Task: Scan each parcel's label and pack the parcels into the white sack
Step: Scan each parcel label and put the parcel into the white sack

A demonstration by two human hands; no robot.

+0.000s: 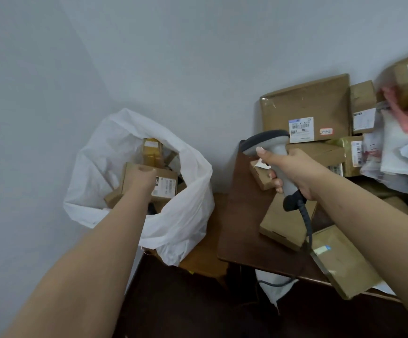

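1. The white sack (pixel 183 215) stands open against the wall, its mouth wide but largely filled by cardboard parcels; the left hand (pixel 146 178) and the small box (pixel 166 186) it holds occupy the centre of the opening.
2. A narrow gap of bare brown surface separates the sack from the dark table (pixel 242 215).
3. The table's near-left portion lies bare; the right hand (pixel 293 172) gripping the scanner (pixel 268 142) hangs above it.
4. Flat boxes (pixel 286 223) crowd the table's right side, with the scanner's cord (pixel 306 223) trailing across them.
5. Stacked parcels (pixel 305 111) and mailers (pixel 398 152) wall off the far right corner.
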